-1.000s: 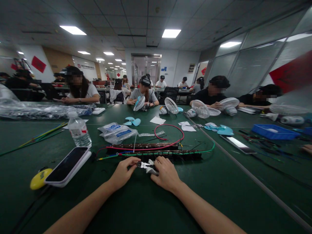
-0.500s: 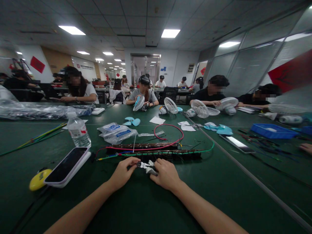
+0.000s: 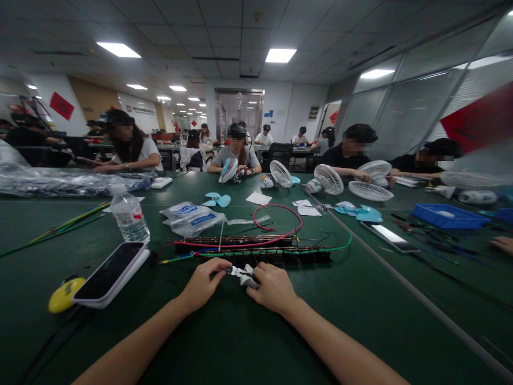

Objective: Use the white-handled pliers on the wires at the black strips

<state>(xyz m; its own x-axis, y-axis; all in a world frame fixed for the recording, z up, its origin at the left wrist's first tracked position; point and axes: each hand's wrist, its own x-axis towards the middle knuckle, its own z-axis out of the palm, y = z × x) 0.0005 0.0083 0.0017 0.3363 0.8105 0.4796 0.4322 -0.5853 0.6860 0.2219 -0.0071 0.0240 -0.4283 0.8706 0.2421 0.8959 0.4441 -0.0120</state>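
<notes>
Pliers (image 3: 236, 271) on near side of black strips (image 3: 308, 259).
Right hand (image 3: 276, 286) grips handles (image 3: 249, 282); left hand (image 3: 205, 280) pinches small dark piece (image 3: 228, 269), identity unclear.

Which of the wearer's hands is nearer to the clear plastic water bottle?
Left. The left hand is to the right of the bottle, on its near side; the right hand is farther right.
</notes>
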